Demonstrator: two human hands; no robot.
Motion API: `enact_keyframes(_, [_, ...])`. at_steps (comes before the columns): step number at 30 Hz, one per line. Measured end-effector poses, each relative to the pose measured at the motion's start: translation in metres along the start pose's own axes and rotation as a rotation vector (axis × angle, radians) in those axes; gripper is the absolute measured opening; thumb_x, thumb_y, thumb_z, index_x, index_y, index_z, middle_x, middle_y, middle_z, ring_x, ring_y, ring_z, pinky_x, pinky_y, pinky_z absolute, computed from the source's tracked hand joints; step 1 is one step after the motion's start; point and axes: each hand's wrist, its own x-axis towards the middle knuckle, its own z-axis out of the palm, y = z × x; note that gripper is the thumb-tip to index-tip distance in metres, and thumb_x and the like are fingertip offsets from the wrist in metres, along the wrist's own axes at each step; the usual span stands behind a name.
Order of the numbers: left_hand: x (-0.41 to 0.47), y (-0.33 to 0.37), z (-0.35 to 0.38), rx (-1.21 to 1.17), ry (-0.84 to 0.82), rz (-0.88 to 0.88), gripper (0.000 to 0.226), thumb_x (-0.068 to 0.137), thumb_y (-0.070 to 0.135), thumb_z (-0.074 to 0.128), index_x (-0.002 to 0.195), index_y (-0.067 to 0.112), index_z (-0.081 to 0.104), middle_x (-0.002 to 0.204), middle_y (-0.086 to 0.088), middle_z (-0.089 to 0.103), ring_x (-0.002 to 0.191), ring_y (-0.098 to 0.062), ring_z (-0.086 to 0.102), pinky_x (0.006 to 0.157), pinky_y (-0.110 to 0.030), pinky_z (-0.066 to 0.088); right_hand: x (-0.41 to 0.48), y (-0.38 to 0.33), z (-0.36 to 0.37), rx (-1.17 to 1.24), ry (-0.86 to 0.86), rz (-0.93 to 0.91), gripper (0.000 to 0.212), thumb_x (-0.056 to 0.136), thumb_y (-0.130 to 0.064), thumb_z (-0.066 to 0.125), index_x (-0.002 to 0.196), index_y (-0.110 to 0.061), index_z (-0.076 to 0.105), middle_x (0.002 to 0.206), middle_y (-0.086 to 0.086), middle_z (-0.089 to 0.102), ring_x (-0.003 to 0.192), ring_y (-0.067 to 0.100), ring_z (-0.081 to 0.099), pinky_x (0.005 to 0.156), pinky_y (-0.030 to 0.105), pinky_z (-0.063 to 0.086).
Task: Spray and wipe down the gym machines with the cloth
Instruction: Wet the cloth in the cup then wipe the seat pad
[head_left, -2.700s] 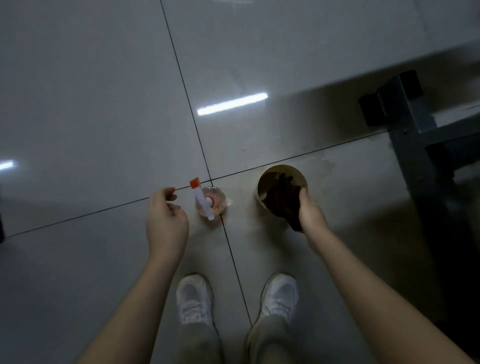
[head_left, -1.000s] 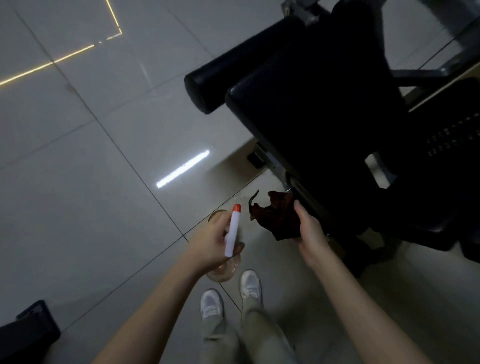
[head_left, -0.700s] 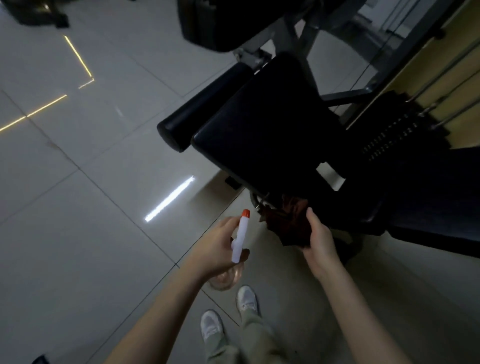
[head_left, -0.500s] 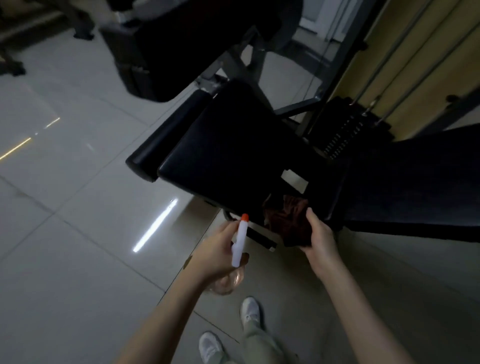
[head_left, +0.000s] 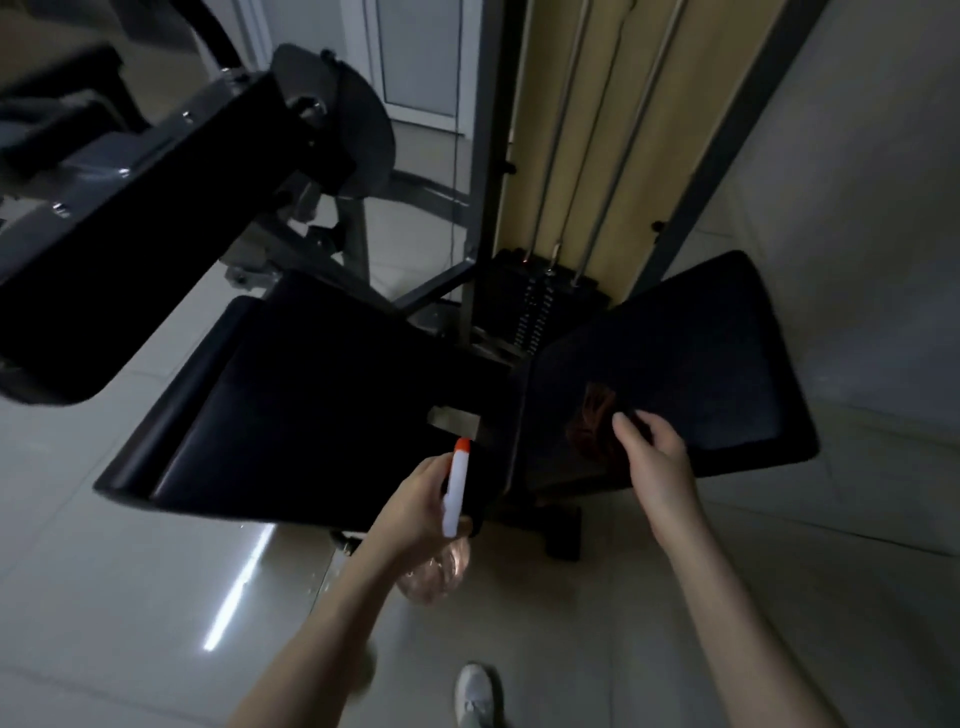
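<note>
My left hand (head_left: 415, 506) grips a clear spray bottle (head_left: 439, 569) by its white head with the orange tip (head_left: 458, 486), nozzle pointing up toward the machine's black seat pad (head_left: 311, 415). My right hand (head_left: 652, 460) holds a dark reddish-brown cloth (head_left: 589, 423) against the near left part of the black back pad (head_left: 691, 364). The cloth is dim and partly hidden behind my fingers.
A grey lever arm with a round cam (head_left: 332, 124) juts over the seat from the left. The weight stack (head_left: 540, 306) with guide rods and a yellow panel (head_left: 582, 114) stands behind the pads. Pale glossy floor tiles (head_left: 130, 597) lie around; my shoe (head_left: 475, 696) shows below.
I lifted the bottle and cloth off the floor and turned to the machine. My right hand carried the cloth up onto the back pad; my left hand kept the bottle by the seat's edge.
</note>
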Motion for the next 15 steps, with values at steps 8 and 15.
enact_keyframes(8, [0.066,0.031,0.006,-0.007,-0.062,0.055,0.033,0.074,0.007,0.070,0.101,0.021,0.054,0.094,0.008,0.054,0.081,-0.011,0.058,0.063,-0.016,0.043,0.017,-0.022,-0.042,-0.607,0.477,-0.464,0.041,0.088,-0.024,0.059,0.123,-0.007,0.048,0.119,0.016,0.055,0.107,0.033,0.053,0.079,0.044,0.050])
enact_keyframes(15, [0.147,0.033,-0.009,-0.031,-0.212,0.135,0.034,0.072,0.006,0.070,0.094,0.027,0.054,0.094,0.003,0.056,0.078,-0.010,0.059,0.060,-0.015,0.042,0.044,0.002,-0.040,-1.327,0.516,-0.349,0.038,0.059,-0.007,0.078,0.088,-0.004,0.055,0.095,0.018,0.055,0.096,0.035,0.049,0.080,0.048,0.043])
